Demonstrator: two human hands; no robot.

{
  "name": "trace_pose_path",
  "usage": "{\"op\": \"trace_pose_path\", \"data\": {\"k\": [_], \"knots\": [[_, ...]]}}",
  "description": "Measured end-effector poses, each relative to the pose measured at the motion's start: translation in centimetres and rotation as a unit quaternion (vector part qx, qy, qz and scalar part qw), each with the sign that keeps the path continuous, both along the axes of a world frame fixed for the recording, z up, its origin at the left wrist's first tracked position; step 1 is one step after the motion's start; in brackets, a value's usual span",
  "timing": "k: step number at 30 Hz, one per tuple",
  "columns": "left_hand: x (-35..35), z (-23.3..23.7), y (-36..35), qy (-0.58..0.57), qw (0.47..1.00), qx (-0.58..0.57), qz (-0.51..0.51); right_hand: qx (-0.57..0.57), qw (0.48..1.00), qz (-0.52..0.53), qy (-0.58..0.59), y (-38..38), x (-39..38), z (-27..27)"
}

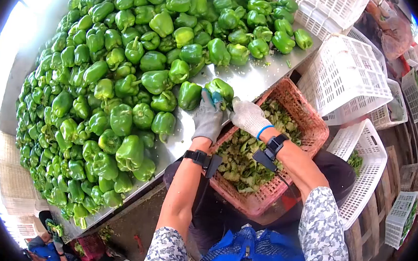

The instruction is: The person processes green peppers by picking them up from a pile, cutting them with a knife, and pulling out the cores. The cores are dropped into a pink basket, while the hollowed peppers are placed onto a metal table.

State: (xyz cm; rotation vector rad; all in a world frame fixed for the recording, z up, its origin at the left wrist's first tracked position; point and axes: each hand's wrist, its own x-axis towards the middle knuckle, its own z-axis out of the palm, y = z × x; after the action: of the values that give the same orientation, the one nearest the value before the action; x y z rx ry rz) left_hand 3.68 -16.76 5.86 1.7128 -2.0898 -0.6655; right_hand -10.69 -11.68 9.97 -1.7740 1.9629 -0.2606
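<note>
A big heap of glossy green bell peppers (109,88) is lying on the flat grey metal table (259,78), filling the left and upper part of the frame. Just right of the heap, at the table's near edge in the centre, the left hand (209,118), in a grey knitted glove, is reaching up. Its fingers are wrapping around the lower side of one smooth, lumpy green pepper (220,88) and holding it. This pepper is sitting just above both hands. Its long axis is running roughly from lower left to upper right, and its stem end is hidden behind the gloves, so I cannot tell which way it is pointing. The right hand (249,116), in a white knitted glove, is touching the pepper from the right with fingers curled in; whether they are gripping anything I cannot tell. Below it, a pink rectangular lattice plastic basket (313,121) is holding pale green pepper scraps (241,155). White perforated plastic crates (351,75) are standing at the right.
</note>
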Motion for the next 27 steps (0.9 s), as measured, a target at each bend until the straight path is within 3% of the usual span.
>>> {"op": "trace_pose_path", "data": {"k": [2,4,5,7,10,12,13,15,16,17,19,22,25,27], "knots": [[-0.4,-1.1,-0.2,0.021,0.999,-0.027,0.024,0.023,0.999,-0.037,-0.028,1.3,-0.3,-0.1],[-0.6,0.7,-0.4,0.03,0.998,0.052,0.003,0.052,0.992,-0.056,-0.104,3.5,-1.6,-0.6],[-0.6,1.6,-0.5,0.032,0.995,0.091,-0.007,0.012,0.987,-0.06,-0.149,3.9,-2.4,-3.3],[-0.9,1.5,-0.6,0.023,0.997,0.07,-0.016,0.13,0.91,-0.144,-0.366,3.6,-3.4,-3.2],[-2.3,0.6,-1.6,0.088,0.994,0.062,0.02,0.125,0.872,-0.189,-0.433,3.6,-3.9,-3.6],[-3.3,1.5,-2.3,-0.034,0.996,0.073,-0.049,0.094,0.84,-0.229,-0.483,3.3,-3.7,-3.6],[-3.7,0.9,-2.7,-0.1,0.991,0.026,-0.086,0.08,0.821,-0.246,-0.508,3.1,-3.5,-3.6],[-4.4,-0.2,-3.5,-0.232,0.958,-0.084,-0.142,0.062,0.877,-0.234,-0.415,2.9,-4.0,-4.4],[-5.3,0.5,-4.2,-0.053,0.997,0.01,-0.05,0.05,0.879,-0.241,-0.408,2.4,-4.1,-4.7],[-6.3,1.3,-4.7,0.131,0.985,0.103,0.048,0.041,0.882,-0.247,-0.4,2.4,-4.2,-4.9],[-7.1,1.9,-5.0,0.112,0.988,0.091,0.053,-0.018,0.894,-0.231,-0.383,1.6,-3.3,-6.1],[-7.2,3.0,-6.0,0.098,0.989,0.095,0.053,0.064,0.89,-0.264,-0.368,2.9,-3.2,-3.6],[-7.3,4.5,-6.0,0.047,0.992,0.109,0.053,0.047,0.82,-0.293,-0.49,4.7,-4.3,-4.0],[-5.8,5.7,-5.2,0.014,0.995,0.093,0.029,0.064,0.821,-0.304,-0.478,6.0,-5.1,-3.6]]}}
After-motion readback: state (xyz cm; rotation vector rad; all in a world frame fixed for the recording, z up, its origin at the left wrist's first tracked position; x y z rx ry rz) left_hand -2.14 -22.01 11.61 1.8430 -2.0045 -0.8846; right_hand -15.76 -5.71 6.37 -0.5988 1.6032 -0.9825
